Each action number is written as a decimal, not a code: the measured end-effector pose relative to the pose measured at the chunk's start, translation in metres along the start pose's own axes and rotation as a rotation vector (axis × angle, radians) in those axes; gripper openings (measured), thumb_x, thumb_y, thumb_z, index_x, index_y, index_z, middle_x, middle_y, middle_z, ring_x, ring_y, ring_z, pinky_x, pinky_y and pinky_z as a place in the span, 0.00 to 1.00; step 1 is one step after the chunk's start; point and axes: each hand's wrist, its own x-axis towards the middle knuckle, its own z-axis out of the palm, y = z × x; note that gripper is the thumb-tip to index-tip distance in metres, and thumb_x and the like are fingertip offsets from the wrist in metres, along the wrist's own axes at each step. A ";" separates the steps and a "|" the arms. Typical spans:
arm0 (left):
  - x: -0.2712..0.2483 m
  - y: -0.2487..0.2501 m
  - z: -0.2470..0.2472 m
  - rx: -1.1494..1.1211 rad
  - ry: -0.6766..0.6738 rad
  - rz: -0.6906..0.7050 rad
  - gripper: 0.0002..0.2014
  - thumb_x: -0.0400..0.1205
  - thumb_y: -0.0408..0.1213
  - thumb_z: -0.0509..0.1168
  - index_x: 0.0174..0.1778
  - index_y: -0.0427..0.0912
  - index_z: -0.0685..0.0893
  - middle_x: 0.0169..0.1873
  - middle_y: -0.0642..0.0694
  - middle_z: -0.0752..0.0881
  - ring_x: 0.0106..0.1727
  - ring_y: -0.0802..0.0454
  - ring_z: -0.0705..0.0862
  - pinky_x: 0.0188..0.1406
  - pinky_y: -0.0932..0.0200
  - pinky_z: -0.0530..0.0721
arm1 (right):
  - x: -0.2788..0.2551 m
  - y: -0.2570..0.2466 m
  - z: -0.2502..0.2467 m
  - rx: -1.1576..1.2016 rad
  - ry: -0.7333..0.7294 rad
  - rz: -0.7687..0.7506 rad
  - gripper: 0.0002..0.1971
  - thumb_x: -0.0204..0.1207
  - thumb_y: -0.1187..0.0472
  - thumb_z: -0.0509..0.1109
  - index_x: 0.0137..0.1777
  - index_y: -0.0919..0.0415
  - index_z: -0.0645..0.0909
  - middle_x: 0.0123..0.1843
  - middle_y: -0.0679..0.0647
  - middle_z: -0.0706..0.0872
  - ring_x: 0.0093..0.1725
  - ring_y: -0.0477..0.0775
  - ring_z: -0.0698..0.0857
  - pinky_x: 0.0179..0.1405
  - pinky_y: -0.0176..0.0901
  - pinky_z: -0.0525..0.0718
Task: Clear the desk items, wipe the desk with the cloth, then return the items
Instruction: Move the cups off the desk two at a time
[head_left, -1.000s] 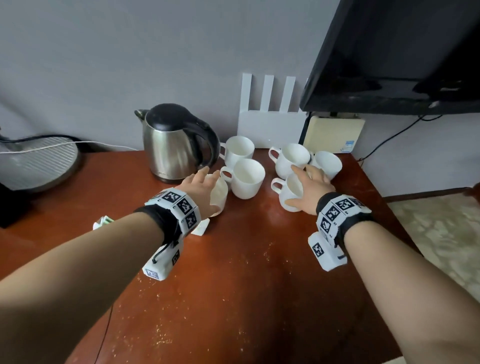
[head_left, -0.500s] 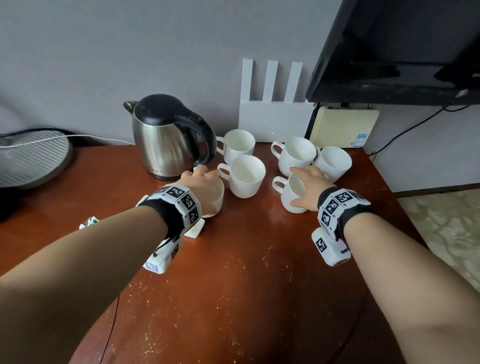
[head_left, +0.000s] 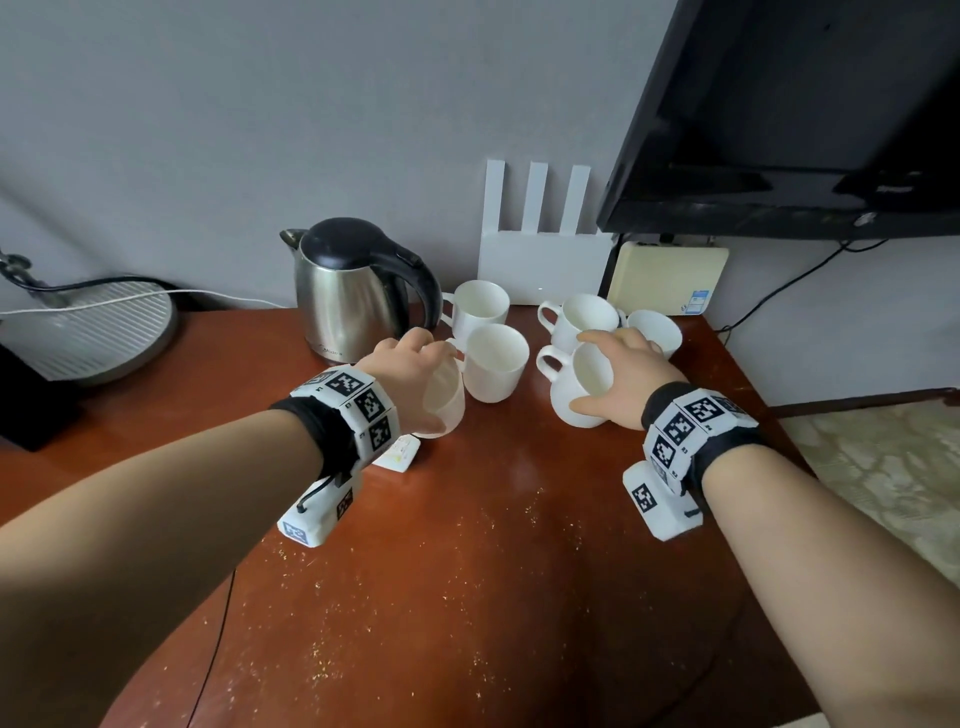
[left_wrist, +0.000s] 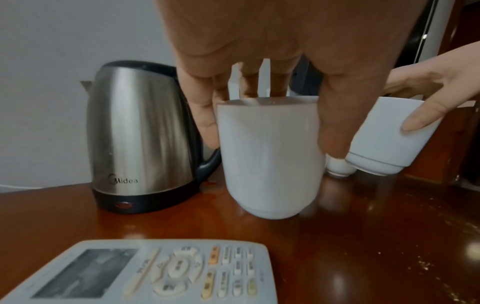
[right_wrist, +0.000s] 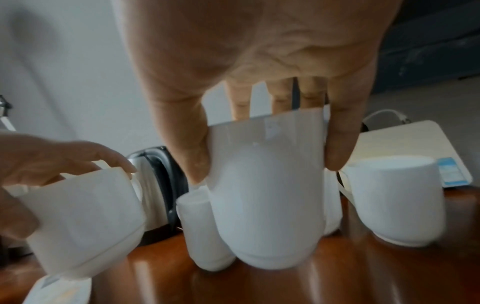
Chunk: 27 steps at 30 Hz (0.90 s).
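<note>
Several white mugs stand at the back of the red-brown desk (head_left: 467, 571). My left hand (head_left: 410, 364) grips one white mug (head_left: 444, 400) from above by its rim, and the mug (left_wrist: 267, 156) hangs tilted just above the wood. My right hand (head_left: 628, 374) grips a second white mug (head_left: 582, 384) the same way; this mug (right_wrist: 265, 197) is also lifted and tilted. Three more mugs (head_left: 493, 364) (head_left: 480, 306) (head_left: 582, 317) stand between and behind the hands, and another mug (head_left: 657, 332) sits beyond my right hand. No cloth is in view.
A steel kettle (head_left: 348, 291) stands behind my left hand. A white remote (left_wrist: 145, 271) lies on the desk under my left wrist. A white router (head_left: 540, 260) and a cream box (head_left: 670, 275) lean on the wall under a black TV (head_left: 779, 114). A round grey ribbed object (head_left: 88, 332) sits far left.
Both hands have closed round the rims of their mugs and raised them off the desk, tilting them. The head view has shifted a little.
</note>
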 end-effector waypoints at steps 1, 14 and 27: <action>-0.006 -0.001 -0.003 -0.001 0.013 0.009 0.43 0.71 0.49 0.74 0.79 0.55 0.57 0.74 0.53 0.60 0.73 0.44 0.65 0.67 0.48 0.76 | -0.006 -0.005 -0.004 -0.001 0.012 -0.010 0.41 0.68 0.49 0.74 0.78 0.42 0.57 0.79 0.51 0.58 0.77 0.60 0.62 0.69 0.53 0.72; -0.111 -0.078 -0.048 0.032 0.174 0.011 0.43 0.69 0.52 0.75 0.77 0.59 0.60 0.71 0.53 0.65 0.70 0.45 0.70 0.68 0.46 0.76 | -0.088 -0.139 -0.029 -0.061 0.122 -0.218 0.39 0.66 0.46 0.75 0.76 0.41 0.60 0.73 0.51 0.66 0.72 0.57 0.68 0.65 0.49 0.72; -0.244 -0.255 -0.058 0.065 0.193 -0.049 0.41 0.69 0.54 0.74 0.77 0.59 0.61 0.72 0.54 0.64 0.70 0.45 0.71 0.66 0.48 0.77 | -0.146 -0.347 0.029 -0.120 0.040 -0.371 0.40 0.66 0.46 0.75 0.76 0.42 0.61 0.75 0.51 0.64 0.72 0.56 0.70 0.64 0.47 0.73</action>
